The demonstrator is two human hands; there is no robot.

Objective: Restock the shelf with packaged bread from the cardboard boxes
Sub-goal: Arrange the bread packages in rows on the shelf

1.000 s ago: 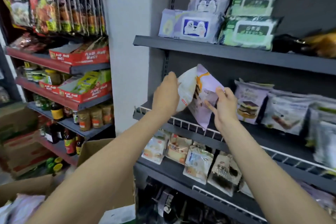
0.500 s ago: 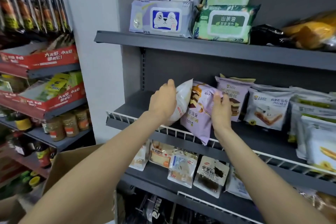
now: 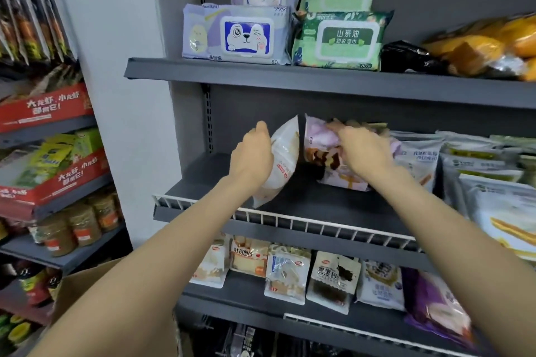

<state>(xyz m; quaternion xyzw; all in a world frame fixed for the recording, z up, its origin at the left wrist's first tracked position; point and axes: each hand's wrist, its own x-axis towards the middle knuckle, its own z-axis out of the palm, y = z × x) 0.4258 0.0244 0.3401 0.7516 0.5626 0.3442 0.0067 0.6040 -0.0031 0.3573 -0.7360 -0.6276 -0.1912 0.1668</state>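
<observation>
Left hand [image 3: 252,158] grips a white bread pack [image 3: 280,162] — fingers curled round its edge, above the shelf [image 3: 203,180]. Right hand [image 3: 364,153] pinches the purple bread pack [image 3: 324,153], standing on that shelf beneath its fingers.

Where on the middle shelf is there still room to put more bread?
The bare patch is the middle shelf's left end, between the upright post and the white bag in the left hand. Right of the purple bag under the right hand, the packets crowd together.

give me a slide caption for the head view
Left hand holds a white bag while right hand sets a purple bag on the shelf.
</observation>
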